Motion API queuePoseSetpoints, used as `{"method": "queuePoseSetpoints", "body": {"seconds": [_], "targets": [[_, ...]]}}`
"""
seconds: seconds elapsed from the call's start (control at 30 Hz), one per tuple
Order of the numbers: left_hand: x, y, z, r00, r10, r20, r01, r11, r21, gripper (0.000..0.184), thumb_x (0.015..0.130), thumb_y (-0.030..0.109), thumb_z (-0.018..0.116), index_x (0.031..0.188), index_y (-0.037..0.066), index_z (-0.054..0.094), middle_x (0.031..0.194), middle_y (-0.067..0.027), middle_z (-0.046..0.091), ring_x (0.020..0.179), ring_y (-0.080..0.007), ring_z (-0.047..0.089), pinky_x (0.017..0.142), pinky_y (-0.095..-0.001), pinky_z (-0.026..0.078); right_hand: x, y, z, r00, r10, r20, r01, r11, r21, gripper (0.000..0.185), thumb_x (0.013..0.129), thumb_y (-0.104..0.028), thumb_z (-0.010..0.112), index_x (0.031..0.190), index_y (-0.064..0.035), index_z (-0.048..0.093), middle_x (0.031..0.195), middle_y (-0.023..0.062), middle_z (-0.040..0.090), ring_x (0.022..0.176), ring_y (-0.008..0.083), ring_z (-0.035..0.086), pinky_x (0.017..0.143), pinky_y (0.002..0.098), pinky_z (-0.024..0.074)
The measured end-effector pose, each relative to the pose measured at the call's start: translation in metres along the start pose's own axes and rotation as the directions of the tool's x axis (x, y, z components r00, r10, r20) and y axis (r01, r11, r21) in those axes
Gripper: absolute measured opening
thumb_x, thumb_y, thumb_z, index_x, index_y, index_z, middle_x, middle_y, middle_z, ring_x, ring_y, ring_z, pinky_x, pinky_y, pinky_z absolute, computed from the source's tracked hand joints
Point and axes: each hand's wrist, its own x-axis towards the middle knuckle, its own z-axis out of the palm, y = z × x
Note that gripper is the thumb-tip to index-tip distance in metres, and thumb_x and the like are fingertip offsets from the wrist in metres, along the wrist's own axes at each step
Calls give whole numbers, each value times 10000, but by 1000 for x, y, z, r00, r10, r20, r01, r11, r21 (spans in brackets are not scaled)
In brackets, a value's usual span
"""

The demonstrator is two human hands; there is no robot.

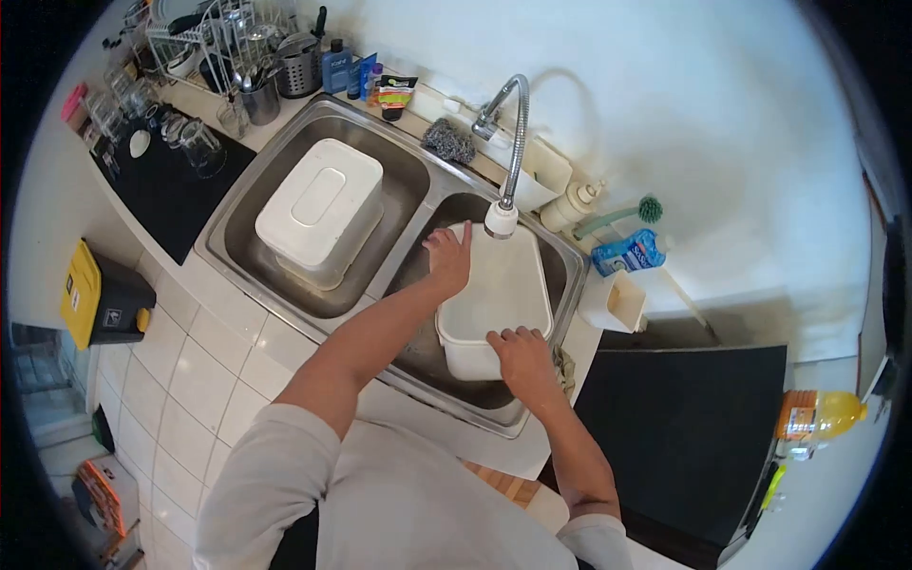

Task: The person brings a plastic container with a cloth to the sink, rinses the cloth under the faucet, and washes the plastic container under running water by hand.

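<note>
A white rectangular plastic tub (494, 294) sits open side up in the right sink basin (408, 356), beneath the faucet's spray head (501, 220). My left hand (448, 261) grips its far left rim. On the near right corner of the rim, my right hand (524, 364) has its fingers curled over the edge. Whether water lies inside the tub I cannot tell. In the left basin (249, 237) rests another white container (323, 204), flat face up, apart from both hands.
Behind the sink are a steel scrubber (448, 142), a soap pump bottle (573, 204), a green-handled brush (622, 217) and a blue refill pouch (629, 253). Glass jars (201, 147) stand on a black mat at left. A black panel (679, 437) lies to the right.
</note>
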Motion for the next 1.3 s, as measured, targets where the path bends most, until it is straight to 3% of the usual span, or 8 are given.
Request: {"method": "queuePoseSetpoints", "body": {"seconds": [0.07,0.37,0.57,0.67,0.77,0.97,1.13,1.3], "targets": [[17,2,44,986,45,-161,-26,993,119,537,888,184,517,1395,120,352,1180,-187,564,935,-373,638,806,-459,520,-6,17,-2,997,-81,1,81,996,21,161,832,-66,502,955,-58,605,843,120,636,851,304,600,796,430,437],[59,-16,36,936,285,208,-178,891,-418,270,891,282,559,958,30,627,887,-153,683,842,-309,681,709,-442,551,-9,-10,-28,998,-67,10,60,938,340,226,854,-200,603,1026,-54,616,878,126,653,900,306,605,888,473,405],[41,13,11,936,347,64,-346,938,-23,491,771,477,679,1000,42,655,911,-153,683,887,-311,676,752,-395,545,9,-43,27,987,120,-108,-105,986,132,238,815,-306,665,810,-71,624,760,61,648,781,220,615,880,433,369],[62,14,53,835,538,118,-510,836,-201,562,734,498,701,1015,16,634,918,-171,676,908,-323,669,786,-411,537,16,-34,24,988,85,-131,-67,988,136,229,814,-296,665,754,-82,615,715,46,636,761,203,607,870,435,361],[80,1,50,900,346,264,-108,766,-634,558,762,466,691,1058,2,597,912,-187,669,913,-332,661,803,-435,530,25,-23,-6,987,-1,-162,28,987,159,195,806,-266,674,756,-85,621,705,43,624,731,210,590,875,441,357],[67,-18,60,877,466,116,-268,675,-687,504,843,461,615,1061,7,592,915,-209,667,915,-386,646,814,-470,514,35,17,-66,968,-61,-244,112,973,202,292,750,-342,735,670,-90,611,613,43,570,646,221,545,809,422,363],[42,6,63,727,572,379,57,500,-864,696,926,617,325,1201,28,575,1197,-256,578,1156,-392,529,1009,-441,391,65,28,-91,938,-69,-339,139,972,187,402,618,-257,835,491,-98,488,481,24,481,509,209,466,648,350,368],[23,46,82,730,467,499,484,161,-860,835,896,714,205,1361,72,467,1331,-247,491,1258,-361,456,1055,-424,342,91,10,-122,988,-129,-87,140,981,133,373,674,-315,772,488,-79,551,462,58,488,498,251,479,595,362,384]]}}
